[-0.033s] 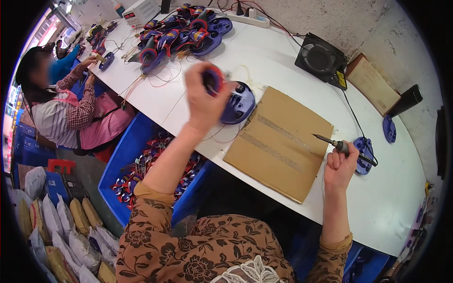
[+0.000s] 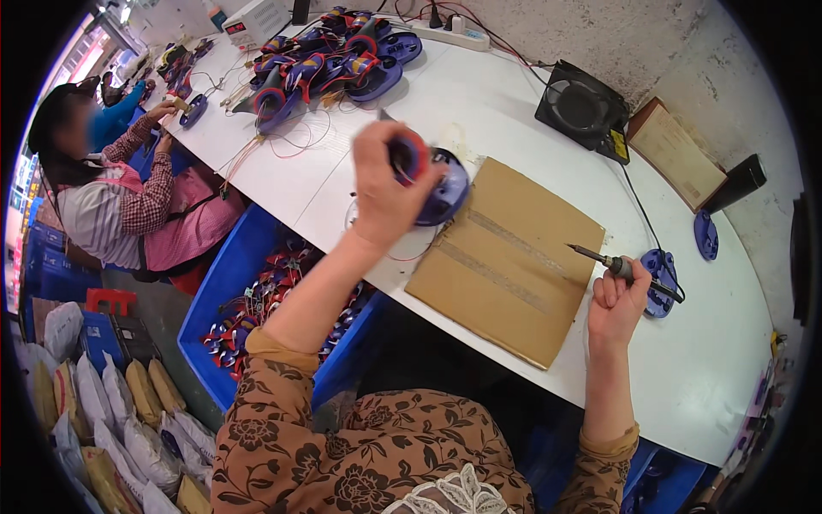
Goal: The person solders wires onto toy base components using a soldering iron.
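Observation:
My left hand (image 2: pixel 385 188) is closed around a red and dark-purple plastic part with a round opening (image 2: pixel 408 157), held above the table. Just behind my fingers is a purple oval plastic base (image 2: pixel 449 188), partly hidden by the hand, beside the cardboard sheet's left edge. Whether the part and the base are joined I cannot tell. Thin wires trail below the hand. In my right hand (image 2: pixel 615 308) is a soldering iron (image 2: pixel 621 267), its tip pointing left over the cardboard sheet (image 2: pixel 514 257). Close behind that hand lies another purple base (image 2: pixel 661 287).
Piled at the back left are several purple and red assemblies (image 2: pixel 342 64) with loose wires. A black fan (image 2: pixel 580 107) stands by the wall near a power strip (image 2: pixel 454 32). A blue bin (image 2: pixel 201 343) of small parts sits below the table's edge. A co-worker (image 2: pixel 128 188) sits at left.
My left hand has shifted slightly right with the red and purple part, and the purple base behind it has also moved a little right. My right hand and the soldering iron stay put.

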The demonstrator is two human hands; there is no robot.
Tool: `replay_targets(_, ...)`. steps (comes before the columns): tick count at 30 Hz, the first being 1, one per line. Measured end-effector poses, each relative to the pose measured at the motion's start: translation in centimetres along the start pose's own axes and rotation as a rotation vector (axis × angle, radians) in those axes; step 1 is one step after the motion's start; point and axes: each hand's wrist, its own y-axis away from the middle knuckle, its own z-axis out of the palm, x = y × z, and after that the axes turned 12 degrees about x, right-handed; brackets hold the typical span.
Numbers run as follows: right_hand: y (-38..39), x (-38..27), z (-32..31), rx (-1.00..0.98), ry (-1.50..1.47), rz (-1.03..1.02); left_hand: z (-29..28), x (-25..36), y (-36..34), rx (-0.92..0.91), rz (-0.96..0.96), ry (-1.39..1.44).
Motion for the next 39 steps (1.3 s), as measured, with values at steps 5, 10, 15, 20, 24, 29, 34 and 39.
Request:
replay_targets(5,0.0,0.0,0.0,-0.001,-0.001,-0.001,-0.5,2.6,2.6,-0.378,0.062,-0.192)
replay_targets(10,0.5,-0.7,-0.1,-0.031,-0.017,0.023,-1.9,-1.8,1.8,-0.216,0.040,-0.320)
replay_targets(15,1.2,-1.1,1.2,-0.036,0.035,0.020,-4.8,-10.1,-1.0,-0.096,0.105,-0.567)
replay_targets(20,-0.1,-1.5,1.0,-0.041,0.078,-0.053,-3.2,-16.5,-4.5,-0.095,0.128,-0.814)
replay_targets(24,-0.3,-1.1,3.3,-0.257,0.330,-0.367,1.3,-10.6,-5.4,0.054,0.202,-0.494)
replay_targets(29,0.7,-3.4,8.1,-0.153,-0.071,0.066,11.2,10.8,3.1,-0.843,0.153,0.176)
replay_targets(34,2.0,-4.6,9.2,-0.225,-0.133,0.079,17.2,23.8,10.1,-0.741,0.254,0.015)
replay_targets(39,2.1,-5.8,8.2,-0.224,-0.105,0.066,16.6,22.5,12.3,-0.796,0.150,0.293)
